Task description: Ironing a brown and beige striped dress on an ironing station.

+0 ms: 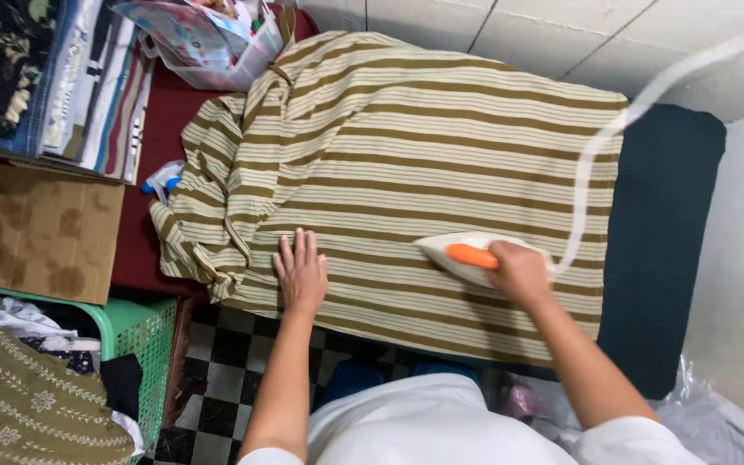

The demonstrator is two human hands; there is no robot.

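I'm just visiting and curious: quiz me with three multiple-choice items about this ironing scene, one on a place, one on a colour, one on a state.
1. Where does the left hand lie?
A. flat on the striped cloth
B. on the green basket
C. on the cardboard box

2. What colour is the grip of the iron?
A. blue
B. orange
C. black

3. How is the right hand set?
A. open in the air
B. flat on the wall
C. closed around the iron's grip

Answers: 1 A, the palm rests spread on the stripes. 2 B, the grip shows bright orange against the white body. 3 C, the fingers wrap the grip's rear end.
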